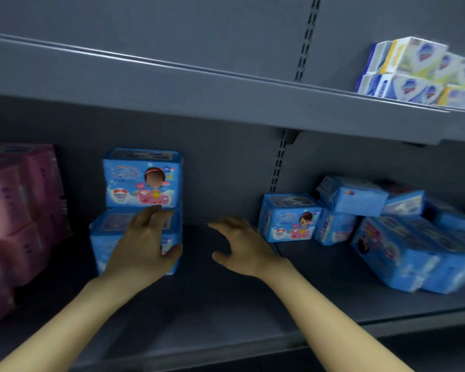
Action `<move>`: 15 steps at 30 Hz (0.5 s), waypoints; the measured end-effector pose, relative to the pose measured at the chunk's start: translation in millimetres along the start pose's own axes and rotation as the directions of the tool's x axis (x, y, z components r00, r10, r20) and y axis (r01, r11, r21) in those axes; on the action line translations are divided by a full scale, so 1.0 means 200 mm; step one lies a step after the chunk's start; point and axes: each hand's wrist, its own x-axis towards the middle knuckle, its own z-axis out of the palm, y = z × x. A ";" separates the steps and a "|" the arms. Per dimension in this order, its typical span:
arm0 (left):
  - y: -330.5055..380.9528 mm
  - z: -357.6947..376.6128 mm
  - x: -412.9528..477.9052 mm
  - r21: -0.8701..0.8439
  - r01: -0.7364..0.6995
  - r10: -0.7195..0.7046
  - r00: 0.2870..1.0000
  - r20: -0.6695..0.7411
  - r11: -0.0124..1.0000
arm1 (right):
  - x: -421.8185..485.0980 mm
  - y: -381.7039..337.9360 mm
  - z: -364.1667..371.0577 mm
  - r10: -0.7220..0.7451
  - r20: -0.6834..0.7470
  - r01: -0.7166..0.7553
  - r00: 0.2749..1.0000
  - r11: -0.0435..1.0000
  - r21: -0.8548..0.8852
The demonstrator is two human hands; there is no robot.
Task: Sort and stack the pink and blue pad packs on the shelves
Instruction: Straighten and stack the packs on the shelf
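Note:
Two blue pad packs stand stacked on the grey shelf (226,296): the upper blue pack (142,178) rests on the lower blue pack (105,242). My left hand (142,248) lies against the front of the lower pack, fingers spread, thumb at its right edge. My right hand (239,245) hovers open over bare shelf, apart from any pack. A loose heap of blue packs (360,224) lies to the right, one upright pack (287,218) nearest my right hand. Pink packs (14,210) are stacked at the far left.
An upper shelf (226,103) overhangs the work area, carrying white, blue and yellow boxes (419,71) at its right end. A slotted upright (279,162) divides the back panel. Bare shelf lies between the blue stack and the heap.

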 end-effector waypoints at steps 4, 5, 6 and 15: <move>0.21 0.16 -0.01 -0.021 -0.023 0.024 0.996 0.082 1.000 | -0.14 0.19 -0.07 0.063 0.041 -0.064 0.997 0.998 0.012; 0.26 0.20 -0.01 -0.028 -0.026 0.029 0.995 0.099 0.999 | -0.17 0.23 -0.09 0.074 0.055 -0.074 0.996 0.997 0.012; 0.30 0.24 -0.02 -0.034 -0.028 0.032 0.993 0.115 0.999 | -0.20 0.28 -0.11 0.081 0.065 -0.082 0.995 0.997 0.009; 0.65 0.53 -0.05 -0.064 0.012 0.004 0.971 0.239 0.998 | -0.37 0.62 -0.21 0.104 0.119 -0.101 0.987 0.994 -0.036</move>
